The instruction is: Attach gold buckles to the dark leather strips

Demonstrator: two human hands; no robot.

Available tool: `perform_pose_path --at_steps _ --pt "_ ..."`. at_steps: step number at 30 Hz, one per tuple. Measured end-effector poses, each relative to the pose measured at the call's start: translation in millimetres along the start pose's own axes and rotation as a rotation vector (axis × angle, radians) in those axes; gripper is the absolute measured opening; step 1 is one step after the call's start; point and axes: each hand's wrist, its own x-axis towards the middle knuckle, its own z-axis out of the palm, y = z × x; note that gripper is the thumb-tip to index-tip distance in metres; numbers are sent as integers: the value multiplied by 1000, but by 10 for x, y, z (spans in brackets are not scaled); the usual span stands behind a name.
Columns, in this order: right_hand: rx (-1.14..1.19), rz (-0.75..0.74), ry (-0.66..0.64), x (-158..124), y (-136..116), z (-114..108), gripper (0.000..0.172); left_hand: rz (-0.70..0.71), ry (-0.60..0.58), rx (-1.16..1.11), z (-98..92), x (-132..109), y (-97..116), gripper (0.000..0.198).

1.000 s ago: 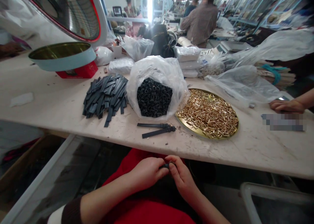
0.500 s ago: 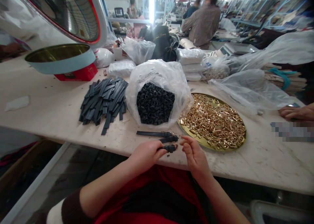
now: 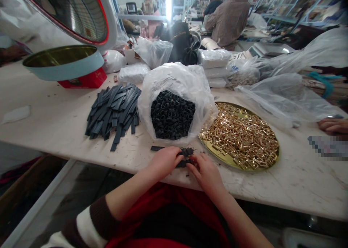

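Just behind the table's front edge, my left hand (image 3: 166,163) is closed, its thumb and fingers pinching a short black strap (image 3: 181,164). Facing it, my right hand (image 3: 208,172) has its fingertips closed at the strap's right end; any small part between them is hidden. Another black strap (image 3: 157,148) lies flat behind my left hand, partly covered by it. Beyond both hands stands a clear plastic bag (image 3: 175,75), open towards me, full of small black loops (image 3: 172,115). To the right, gold metal buckles (image 3: 241,135) fill a round gold tray (image 3: 216,154).
Black strips (image 3: 112,112) are piled at left. A round tin (image 3: 63,66) rests on a red box (image 3: 83,82), below a fan (image 3: 81,16). Wrapped packs (image 3: 214,61) and plastic sheeting (image 3: 288,95) lie behind. Another person's hand (image 3: 333,125) is at far right.
My right hand has moved left and closed in on the strap end beside my left hand. My left hand has shifted slightly and turned over the straps. The view has moved a little.
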Motion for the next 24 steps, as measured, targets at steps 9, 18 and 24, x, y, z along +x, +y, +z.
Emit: perform_pose_path --at_steps 9,18,24 --pt "103 19 202 -90 69 57 21 130 134 213 216 -404 -180 35" --pt "-25 -281 101 65 -29 -25 32 247 112 295 322 -389 -280 33" --pt "-124 -309 80 72 -34 -42 23 220 150 282 333 -394 -307 32"
